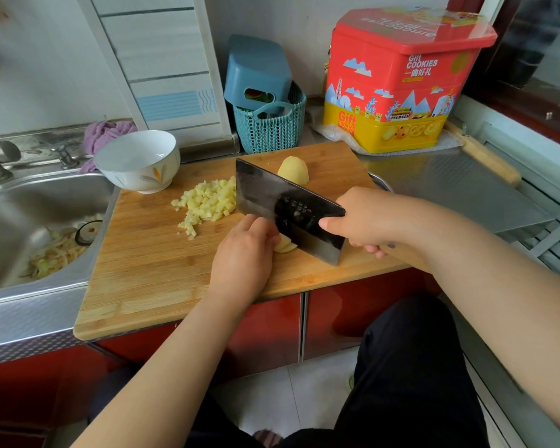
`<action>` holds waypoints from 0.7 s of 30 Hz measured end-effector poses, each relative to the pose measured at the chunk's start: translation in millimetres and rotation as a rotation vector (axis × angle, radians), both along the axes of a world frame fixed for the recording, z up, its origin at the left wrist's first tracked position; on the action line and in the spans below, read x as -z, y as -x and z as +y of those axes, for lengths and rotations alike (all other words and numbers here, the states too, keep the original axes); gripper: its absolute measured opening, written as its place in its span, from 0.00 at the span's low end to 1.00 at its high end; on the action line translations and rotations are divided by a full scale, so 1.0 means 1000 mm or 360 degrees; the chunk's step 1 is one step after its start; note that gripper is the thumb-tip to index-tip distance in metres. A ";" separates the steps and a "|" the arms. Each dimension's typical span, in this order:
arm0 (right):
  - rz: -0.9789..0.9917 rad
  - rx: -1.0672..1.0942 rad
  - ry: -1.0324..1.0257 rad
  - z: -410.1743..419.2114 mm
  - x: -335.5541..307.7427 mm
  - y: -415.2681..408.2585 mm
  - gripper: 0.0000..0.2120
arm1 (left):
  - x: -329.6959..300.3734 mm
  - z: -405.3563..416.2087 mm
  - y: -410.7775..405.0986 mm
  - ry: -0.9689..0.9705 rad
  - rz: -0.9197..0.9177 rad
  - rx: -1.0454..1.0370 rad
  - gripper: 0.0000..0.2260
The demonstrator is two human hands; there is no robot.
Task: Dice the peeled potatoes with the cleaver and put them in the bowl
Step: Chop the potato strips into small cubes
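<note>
empty bowl (137, 160) at far left, diced heap (207, 203) near the board's (149, 279) left edge — easy to scatter. left hand (244, 253) curled on potato slices (285, 246), fingertips touching cleaver (288, 210) gripped by right hand (366, 218) — risks a nick.

Soft daylight comes from the right, by the window frame (511, 43). The cutting board (162, 270) is evenly lit, shadows faint. Glare on the steel counter (450, 179). Far-left corner smears into blur; edges bow with wide-angle distortion.
</note>
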State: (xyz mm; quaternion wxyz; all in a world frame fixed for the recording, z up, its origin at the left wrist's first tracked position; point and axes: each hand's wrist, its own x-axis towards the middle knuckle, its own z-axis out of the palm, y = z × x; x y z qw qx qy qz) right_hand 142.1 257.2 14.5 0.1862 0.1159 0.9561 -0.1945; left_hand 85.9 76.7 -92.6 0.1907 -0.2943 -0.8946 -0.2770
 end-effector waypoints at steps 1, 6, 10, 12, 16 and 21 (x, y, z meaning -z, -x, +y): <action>0.0029 -0.0003 0.0008 0.001 0.000 -0.002 0.14 | 0.000 -0.001 0.000 -0.0010 -0.0015 0.0001 0.01; 0.0245 -0.0088 -0.0219 -0.009 -0.005 -0.013 0.14 | -0.001 -0.003 0.000 -0.0021 -0.0040 0.0021 0.03; 0.0279 -0.0134 -0.0285 -0.015 -0.015 -0.016 0.16 | 0.000 -0.002 0.001 -0.0003 -0.0006 0.0038 0.02; 0.0268 -0.0147 -0.0294 -0.017 -0.017 -0.016 0.17 | 0.001 -0.003 0.001 0.0006 0.0019 0.0049 0.02; 0.0226 -0.0133 -0.0278 -0.020 -0.018 -0.014 0.17 | 0.001 -0.003 0.001 0.0010 0.0042 0.0038 0.02; 0.0155 -0.0107 -0.0295 -0.022 -0.019 -0.011 0.15 | 0.002 -0.003 0.001 0.0021 0.0052 0.0031 0.03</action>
